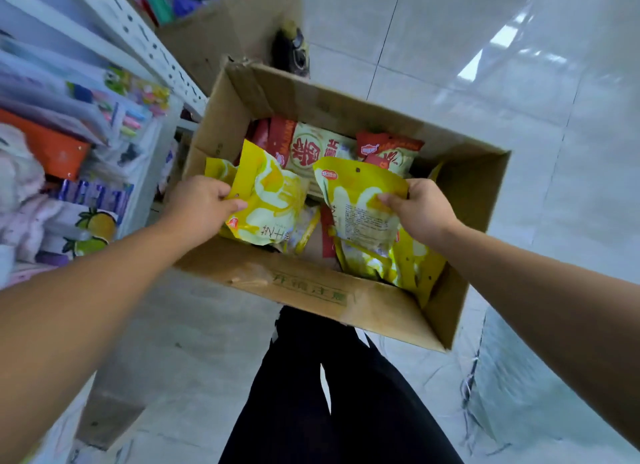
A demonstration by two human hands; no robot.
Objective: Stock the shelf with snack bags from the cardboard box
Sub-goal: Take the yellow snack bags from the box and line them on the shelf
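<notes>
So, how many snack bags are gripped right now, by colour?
Yellow plastic snack bags: 2, the left bag in the left hand, the right bag in the right hand.
Red-and-cream snack bags: 0, all in the brown cardboard box.
Total: 2.

Plain black trousers point(311, 394) (2 legs showing); forearms point(104, 290), left hand point(204, 203) and right hand point(426, 214) bare.

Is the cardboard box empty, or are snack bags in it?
Not empty. The cardboard box holds red-and-cream bags; the left hand grips a yellow bag and the right hand a second yellow bag.
</notes>
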